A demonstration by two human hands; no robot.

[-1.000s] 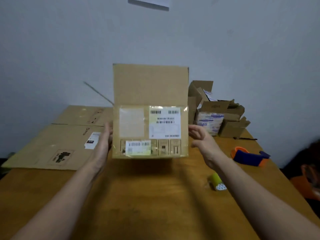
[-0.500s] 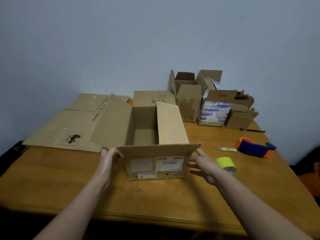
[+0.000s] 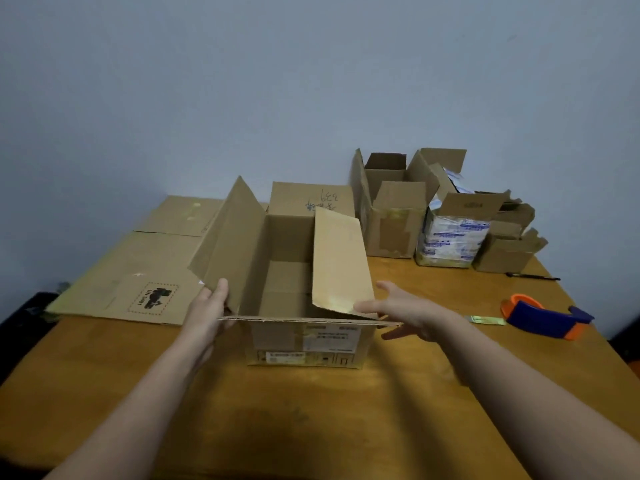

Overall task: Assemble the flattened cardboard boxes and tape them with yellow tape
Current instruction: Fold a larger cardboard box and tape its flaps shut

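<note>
The box [image 3: 304, 341] was up in the air between both hands 1 second ago, label toward the camera; it now stands on the table [image 3: 311, 420] with its open side up, so the shaping looks done and closing the flaps for taping seems to be the step in hand; whether the bottom is taped cannot be told.

Well to the outside of the left hand [image 3: 209, 308] the flattened cardboard [image 3: 138, 271] waits; the left hand itself lies with straight fingers against the near corner of the left flap [image 3: 232, 244], gripping nothing; that flap leaned further outward 0.5 seconds ago and now stands steeper. Between the 2 hands sits the box; the right flap [image 3: 339, 261] tips inward over the opening. The right hand [image 3: 408, 311], fingers spread and straight, touches that flap's near corner without closing on it; both hands have gone from the near flap to the 2 side flaps. Beyond the right hand lie a strip of yellow tape [image 3: 485, 319] and the tape dispenser [image 3: 543, 317]; the yellow roll seen earlier beside this hand no longer shows.
</note>
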